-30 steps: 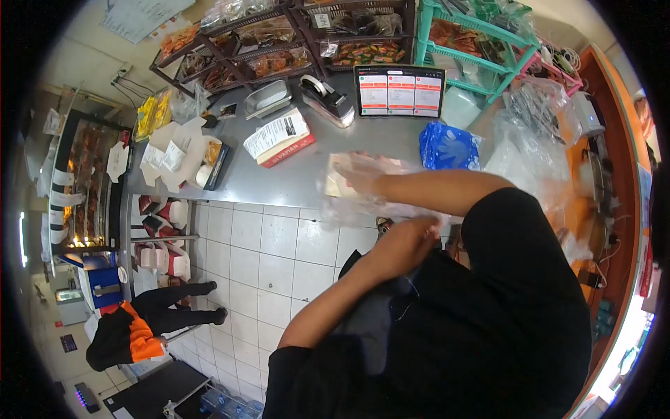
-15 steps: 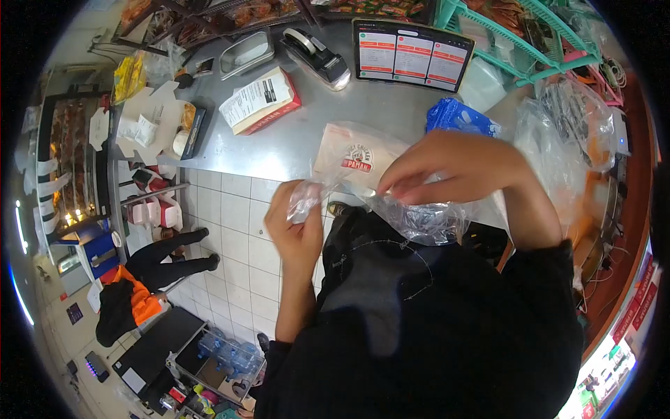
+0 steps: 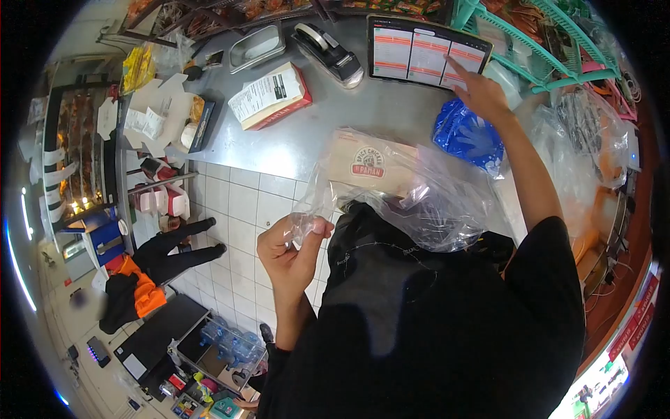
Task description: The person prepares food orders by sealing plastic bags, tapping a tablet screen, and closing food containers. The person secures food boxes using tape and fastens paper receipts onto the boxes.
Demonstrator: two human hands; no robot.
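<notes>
My left hand [image 3: 294, 246] is closed, pinching the edge of a clear plastic bag [image 3: 452, 225]. Inside or behind the film, a printed paper package [image 3: 368, 162] with a round chicken logo lies at the counter's front edge. My right hand [image 3: 481, 94] is over at the tablet [image 3: 427, 56], holding nothing. Its index finger stretches out to the screen, at or very near the lower part of the right-hand columns. A blue plastic packet [image 3: 466, 133] with a hand print lies just below that hand.
On the steel counter [image 3: 279, 150] are a red and white box [image 3: 272, 98] with a receipt, a black tape dispenser [image 3: 328, 56], a metal tray [image 3: 257, 46] and an open food box [image 3: 155, 115]. Green racks [image 3: 551, 52] stand far right. Another person [image 3: 143, 286] is at left.
My right hand has let go of the bag and moved up to the tablet. The bag now hangs from my left hand, and the paper package's logo shows more fully.
</notes>
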